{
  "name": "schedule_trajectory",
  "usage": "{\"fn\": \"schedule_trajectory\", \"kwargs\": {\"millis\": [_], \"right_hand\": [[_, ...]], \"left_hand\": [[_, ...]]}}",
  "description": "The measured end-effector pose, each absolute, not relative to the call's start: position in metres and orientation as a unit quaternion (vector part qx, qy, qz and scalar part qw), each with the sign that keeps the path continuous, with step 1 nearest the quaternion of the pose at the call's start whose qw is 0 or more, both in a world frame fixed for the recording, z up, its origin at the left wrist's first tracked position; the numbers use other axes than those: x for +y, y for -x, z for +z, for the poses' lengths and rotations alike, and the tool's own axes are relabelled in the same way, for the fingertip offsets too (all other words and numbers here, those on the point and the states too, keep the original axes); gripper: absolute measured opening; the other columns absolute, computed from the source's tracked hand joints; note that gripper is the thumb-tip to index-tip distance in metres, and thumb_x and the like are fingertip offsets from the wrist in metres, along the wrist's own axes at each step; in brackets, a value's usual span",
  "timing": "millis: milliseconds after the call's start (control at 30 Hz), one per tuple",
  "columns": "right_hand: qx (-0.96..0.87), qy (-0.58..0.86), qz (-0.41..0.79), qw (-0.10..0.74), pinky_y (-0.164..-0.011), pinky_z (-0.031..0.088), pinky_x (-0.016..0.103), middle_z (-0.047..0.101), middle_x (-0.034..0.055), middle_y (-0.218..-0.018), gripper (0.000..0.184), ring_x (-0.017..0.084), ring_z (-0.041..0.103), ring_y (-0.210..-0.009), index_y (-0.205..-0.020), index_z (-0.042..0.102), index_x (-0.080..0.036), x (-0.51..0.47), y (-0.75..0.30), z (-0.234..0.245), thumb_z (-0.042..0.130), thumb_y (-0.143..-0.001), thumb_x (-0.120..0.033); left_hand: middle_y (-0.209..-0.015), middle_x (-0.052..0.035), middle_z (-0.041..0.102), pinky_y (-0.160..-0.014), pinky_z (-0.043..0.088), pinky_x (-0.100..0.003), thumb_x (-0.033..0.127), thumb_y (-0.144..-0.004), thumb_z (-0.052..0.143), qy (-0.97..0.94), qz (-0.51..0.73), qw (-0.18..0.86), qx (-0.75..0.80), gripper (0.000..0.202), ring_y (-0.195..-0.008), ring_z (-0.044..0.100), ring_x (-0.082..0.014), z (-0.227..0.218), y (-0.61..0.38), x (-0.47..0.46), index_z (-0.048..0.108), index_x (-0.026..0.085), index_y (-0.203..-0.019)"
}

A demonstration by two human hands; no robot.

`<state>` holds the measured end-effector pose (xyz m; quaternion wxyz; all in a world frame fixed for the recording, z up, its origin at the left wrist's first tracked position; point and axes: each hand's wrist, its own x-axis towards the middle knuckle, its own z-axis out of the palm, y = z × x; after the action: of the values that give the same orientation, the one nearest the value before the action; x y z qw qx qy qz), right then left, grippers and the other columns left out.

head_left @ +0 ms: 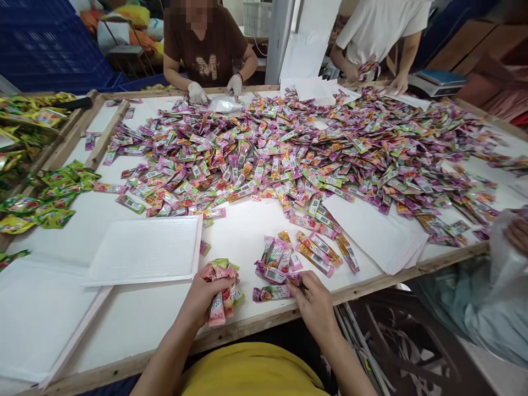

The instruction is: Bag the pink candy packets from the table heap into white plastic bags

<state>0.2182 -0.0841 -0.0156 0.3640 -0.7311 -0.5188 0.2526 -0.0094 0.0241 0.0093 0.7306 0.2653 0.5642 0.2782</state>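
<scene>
My left hand is closed round a bunch of pink and green candy sachets, held upright just above the table's near edge. My right hand rests beside it with fingers curled on a purple sachet lying flat. A small cluster of loose sachets lies just beyond my right hand. A huge heap of the same sachets covers the middle and far side of the white table.
A white padded envelope lies left of my hands, a stack of white envelopes to the right. Green sachets sit at the left. Across the table, one person's gloved hands handle a bag; another person stands at the far right.
</scene>
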Motion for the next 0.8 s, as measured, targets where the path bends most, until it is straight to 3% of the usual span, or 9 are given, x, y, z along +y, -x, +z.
{"fn": "schedule_trajectory", "kwargs": {"millis": [100, 200, 267, 367, 433, 533, 667, 733, 800], "right_hand": [[-0.507, 0.738, 0.283, 0.344, -0.064, 0.042, 0.026, 0.056, 0.0005, -0.069, 0.019, 0.014, 0.053, -0.069, -0.068, 0.058, -0.018, -0.079, -0.230, -0.007, 0.055, -0.084, -0.028], [-0.484, 0.736, 0.354, 0.315, -0.061, 0.043, 0.027, 0.060, -0.0002, -0.068, 0.014, 0.015, 0.053, -0.066, -0.078, 0.066, -0.018, -0.056, -0.244, 0.017, 0.064, -0.076, -0.032], [-0.446, 0.719, 0.379, 0.375, -0.058, 0.044, 0.028, 0.063, 0.0013, -0.075, 0.027, 0.016, 0.054, -0.066, -0.092, 0.066, -0.018, -0.032, -0.250, 0.038, 0.065, -0.075, -0.039], [-0.413, 0.721, 0.243, 0.500, -0.062, 0.047, 0.029, 0.061, 0.0060, -0.095, 0.037, 0.017, 0.055, -0.076, -0.106, 0.059, -0.018, -0.003, -0.242, 0.056, 0.061, -0.078, -0.042], [-0.477, 0.736, 0.174, 0.448, -0.070, 0.047, 0.032, 0.060, 0.0063, -0.096, 0.030, 0.018, 0.054, -0.081, -0.101, 0.060, -0.019, 0.004, -0.226, 0.052, 0.062, -0.078, -0.039], [-0.606, 0.712, 0.200, 0.292, -0.078, 0.044, 0.037, 0.058, 0.0051, -0.086, 0.013, 0.022, 0.052, -0.087, -0.082, 0.062, -0.020, -0.006, -0.203, 0.030, 0.067, -0.076, -0.030], [-0.614, 0.692, 0.225, 0.305, -0.078, 0.041, 0.035, 0.055, 0.0021, -0.079, 0.014, 0.020, 0.050, -0.084, -0.068, 0.054, -0.020, -0.029, -0.199, 0.020, 0.063, -0.079, -0.019], [-0.613, 0.679, 0.264, 0.305, -0.074, 0.040, 0.032, 0.056, -0.0002, -0.077, 0.012, 0.017, 0.050, -0.079, -0.073, 0.052, -0.020, -0.040, -0.204, 0.025, 0.059, -0.082, -0.018], [-0.647, 0.662, 0.285, 0.249, -0.074, 0.040, 0.033, 0.058, -0.0002, -0.079, 0.009, 0.017, 0.051, -0.078, -0.082, 0.055, -0.021, -0.050, -0.203, 0.028, 0.059, -0.081, -0.013]], "left_hand": [[-0.075, -0.0074, 0.071, -0.063, 0.052, -0.030, 0.022, -0.052, 0.083, -0.268, 0.277, 0.733, 0.560, 0.041, -0.069, 0.065, -0.0209, 0.010, 0.010, 0.023, 0.064, 0.014, -0.087], [-0.077, -0.0074, 0.072, -0.065, 0.052, -0.029, 0.022, -0.054, 0.082, -0.271, 0.274, 0.737, 0.555, 0.038, -0.072, 0.066, -0.0210, 0.011, 0.010, 0.021, 0.065, 0.014, -0.087], [-0.077, -0.0076, 0.072, -0.067, 0.052, -0.029, 0.022, -0.054, 0.081, -0.273, 0.278, 0.736, 0.554, 0.037, -0.075, 0.066, -0.0215, 0.012, 0.011, 0.020, 0.065, 0.014, -0.087], [-0.077, -0.0079, 0.072, -0.068, 0.052, -0.029, 0.022, -0.054, 0.081, -0.269, 0.291, 0.732, 0.554, 0.037, -0.075, 0.067, -0.0220, 0.011, 0.013, 0.018, 0.064, 0.014, -0.086], [-0.077, -0.0084, 0.072, -0.069, 0.053, -0.030, 0.022, -0.054, 0.081, -0.261, 0.297, 0.737, 0.549, 0.037, -0.075, 0.067, -0.0222, 0.009, 0.015, 0.018, 0.064, 0.013, -0.087], [-0.077, -0.0091, 0.072, -0.069, 0.053, -0.032, 0.021, -0.055, 0.080, -0.252, 0.299, 0.744, 0.542, 0.038, -0.074, 0.067, -0.0223, 0.006, 0.017, 0.019, 0.064, 0.012, -0.088], [-0.076, -0.0089, 0.072, -0.067, 0.054, -0.033, 0.021, -0.054, 0.081, -0.243, 0.288, 0.752, 0.541, 0.038, -0.073, 0.067, -0.0234, 0.007, 0.019, 0.023, 0.065, 0.013, -0.088], [-0.076, -0.0094, 0.072, -0.066, 0.054, -0.034, 0.021, -0.054, 0.081, -0.239, 0.286, 0.757, 0.536, 0.039, -0.074, 0.067, -0.0242, 0.007, 0.020, 0.024, 0.065, 0.012, -0.088], [-0.078, -0.0101, 0.072, -0.065, 0.054, -0.034, 0.022, -0.054, 0.081, -0.241, 0.282, 0.760, 0.533, 0.039, -0.075, 0.067, -0.0246, 0.006, 0.020, 0.024, 0.065, 0.012, -0.088]]}}
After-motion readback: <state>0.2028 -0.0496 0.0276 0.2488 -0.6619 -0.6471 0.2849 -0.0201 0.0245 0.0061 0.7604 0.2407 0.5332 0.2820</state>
